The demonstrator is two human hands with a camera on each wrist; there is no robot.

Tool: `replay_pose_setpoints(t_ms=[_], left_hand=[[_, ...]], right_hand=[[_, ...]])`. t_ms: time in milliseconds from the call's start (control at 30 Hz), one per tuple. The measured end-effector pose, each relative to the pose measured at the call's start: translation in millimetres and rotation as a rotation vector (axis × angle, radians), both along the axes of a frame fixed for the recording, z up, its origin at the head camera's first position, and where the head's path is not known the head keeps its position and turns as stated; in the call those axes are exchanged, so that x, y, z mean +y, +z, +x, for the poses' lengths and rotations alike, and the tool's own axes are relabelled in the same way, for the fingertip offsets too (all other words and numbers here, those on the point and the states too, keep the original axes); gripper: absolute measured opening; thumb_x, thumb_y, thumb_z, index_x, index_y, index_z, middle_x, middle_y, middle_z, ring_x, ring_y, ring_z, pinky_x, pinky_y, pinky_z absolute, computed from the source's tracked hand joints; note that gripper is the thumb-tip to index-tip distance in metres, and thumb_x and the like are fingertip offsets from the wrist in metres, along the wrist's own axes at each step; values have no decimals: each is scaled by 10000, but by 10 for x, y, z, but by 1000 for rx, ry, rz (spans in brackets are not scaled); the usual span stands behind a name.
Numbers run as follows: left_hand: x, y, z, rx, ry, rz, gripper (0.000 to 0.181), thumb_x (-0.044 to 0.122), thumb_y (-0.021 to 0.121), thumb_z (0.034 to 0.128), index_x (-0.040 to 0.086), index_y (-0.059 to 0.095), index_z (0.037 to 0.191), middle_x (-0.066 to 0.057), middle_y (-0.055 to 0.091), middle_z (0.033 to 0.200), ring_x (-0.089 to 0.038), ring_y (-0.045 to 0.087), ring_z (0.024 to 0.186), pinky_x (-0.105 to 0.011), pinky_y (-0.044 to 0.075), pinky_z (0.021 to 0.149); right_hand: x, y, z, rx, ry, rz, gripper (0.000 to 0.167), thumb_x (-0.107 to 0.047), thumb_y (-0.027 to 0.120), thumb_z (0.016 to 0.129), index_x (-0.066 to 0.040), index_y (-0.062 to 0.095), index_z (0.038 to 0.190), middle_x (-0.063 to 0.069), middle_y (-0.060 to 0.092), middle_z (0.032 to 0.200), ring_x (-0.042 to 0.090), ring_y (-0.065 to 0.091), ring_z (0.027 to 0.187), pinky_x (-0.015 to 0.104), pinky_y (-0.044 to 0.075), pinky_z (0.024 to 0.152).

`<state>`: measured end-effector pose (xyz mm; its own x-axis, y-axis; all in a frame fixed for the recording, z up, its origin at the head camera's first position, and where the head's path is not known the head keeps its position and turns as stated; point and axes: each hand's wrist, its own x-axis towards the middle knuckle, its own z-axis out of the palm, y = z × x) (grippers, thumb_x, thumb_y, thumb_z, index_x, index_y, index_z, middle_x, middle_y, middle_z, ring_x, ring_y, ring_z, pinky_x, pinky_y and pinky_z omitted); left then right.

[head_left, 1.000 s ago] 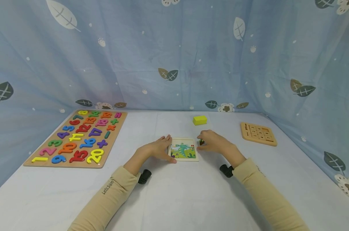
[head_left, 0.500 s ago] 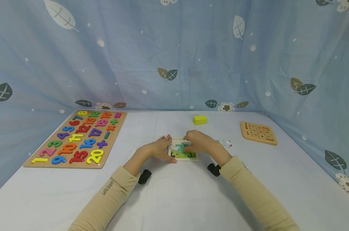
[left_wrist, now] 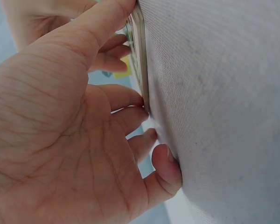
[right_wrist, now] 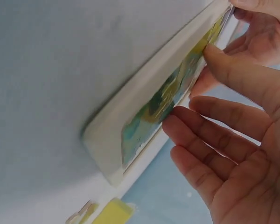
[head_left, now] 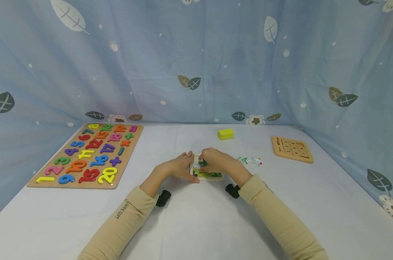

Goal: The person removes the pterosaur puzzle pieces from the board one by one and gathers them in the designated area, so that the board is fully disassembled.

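Observation:
A square wooden jigsaw puzzle board [head_left: 213,178] with a green dinosaur picture lies on the white table. My left hand [head_left: 178,168] holds its left edge, thumb at the near corner and fingertips along the far side, as the left wrist view [left_wrist: 142,70] of the board's edge shows. Over the picture, my right hand [head_left: 216,160] pinches a dark green puzzle piece [head_left: 203,163] between thumb and fingers, low against the board. Its thumb and fingers hide part of the picture. Two loose puzzle pieces [head_left: 257,161] lie to the right of the board.
On the left lies a large number board [head_left: 123,169] with coloured digits. A yellow block [head_left: 225,134] stands behind the puzzle. A small wooden number-tile board [head_left: 281,153] lies at the right. A blue patterned curtain [head_left: 212,65] hangs behind the table.
My right hand has moved left with the puzzle piece, from beside the puzzle board to over its picture. The loose pieces at the right have come into sight. My left hand stays put.

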<state>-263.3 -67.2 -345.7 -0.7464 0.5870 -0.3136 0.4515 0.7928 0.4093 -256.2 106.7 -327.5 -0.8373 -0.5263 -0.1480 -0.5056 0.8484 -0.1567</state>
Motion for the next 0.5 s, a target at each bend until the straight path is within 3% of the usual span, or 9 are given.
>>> replay_pose_setpoints(t_ms=[500], left_hand=[[1,-11,1,10,-4,7,1050,499,688,843,-11,82,1533,-162,21,1619,-356,25,1497,-504,141,1202]], right_hand=[[-74,-27,-32,-21,23,-25,261,-238,710,881,-20,706,1024,69,621,984,155,571,854,307,506,794]])
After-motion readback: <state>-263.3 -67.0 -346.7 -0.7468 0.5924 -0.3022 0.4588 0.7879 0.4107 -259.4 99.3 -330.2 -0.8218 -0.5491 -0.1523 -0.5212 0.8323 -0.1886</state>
